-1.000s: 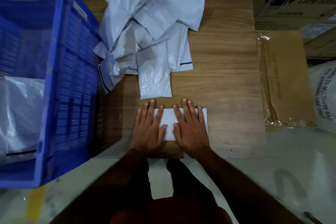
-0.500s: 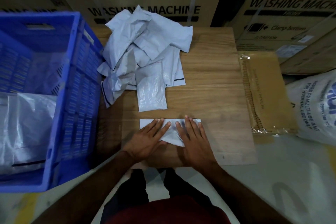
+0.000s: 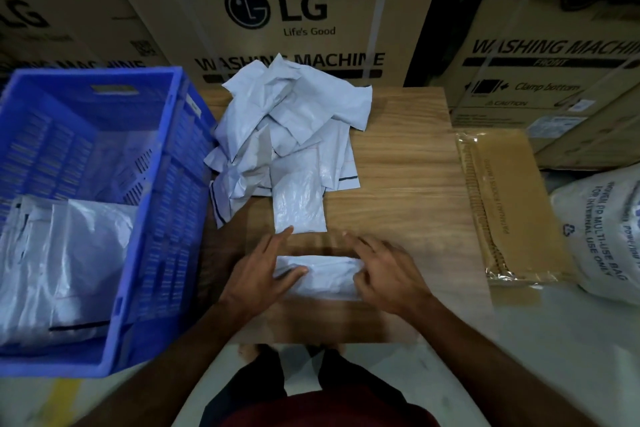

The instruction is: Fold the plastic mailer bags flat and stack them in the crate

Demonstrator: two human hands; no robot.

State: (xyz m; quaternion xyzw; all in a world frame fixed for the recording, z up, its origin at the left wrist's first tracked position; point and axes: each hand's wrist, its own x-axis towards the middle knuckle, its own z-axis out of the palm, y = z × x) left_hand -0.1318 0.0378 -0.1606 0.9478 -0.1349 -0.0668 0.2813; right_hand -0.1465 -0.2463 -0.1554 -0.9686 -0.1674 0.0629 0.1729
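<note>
A folded white mailer bag (image 3: 320, 276) sits lifted slightly off the wooden board (image 3: 408, 191) near its front edge. My left hand (image 3: 261, 274) holds its left end, thumb on top and fingers stretched behind. At its right end my right hand (image 3: 384, 270) grips it with the thumb pressed against the edge. A loose pile of crumpled white mailer bags (image 3: 291, 128) lies at the back left of the board. The blue crate (image 3: 114, 225) stands to the left, with flat mailers (image 3: 65, 263) stacked inside.
Large LG washing machine cartons (image 3: 277, 21) wall off the back. A brown wrapped cardboard bundle (image 3: 509, 208) lies right of the board, and a white woven sack (image 3: 602, 236) beyond it. My knees are at the bottom, over a pale floor.
Both hands went from pressing flat on the folded mailer to grasping its two ends and lifting it. The camera view tilted up, showing more of the cartons.
</note>
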